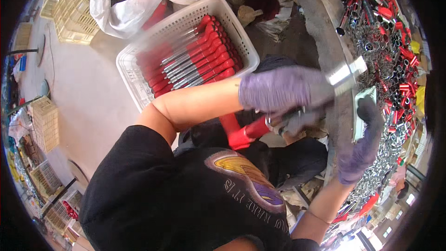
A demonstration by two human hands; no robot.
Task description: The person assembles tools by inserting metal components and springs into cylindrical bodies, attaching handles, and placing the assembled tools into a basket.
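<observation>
My left hand [292,89], in a purple glove with darker fingers, reaches across to the right and is smeared by motion. A shiny metal piece [343,75] sits at its fingertips and seems gripped there; its exact kind is blurred. My right hand [364,142], in a matching glove, is at a small pale green tray [359,120] on the bench edge. Its dark fingers overlap the tray, and whether they hold anything is hidden. Below my left hand, a red tubular part [248,134] lies in front of my lap, partly covered.
A white plastic basket [127,75] holds rows of red-handled metal tools [200,60]. White sacks [134,7] stand behind it. Loose metal rings and red parts [378,144] are heaped along the right. Cream crates [72,11] stand at the far left.
</observation>
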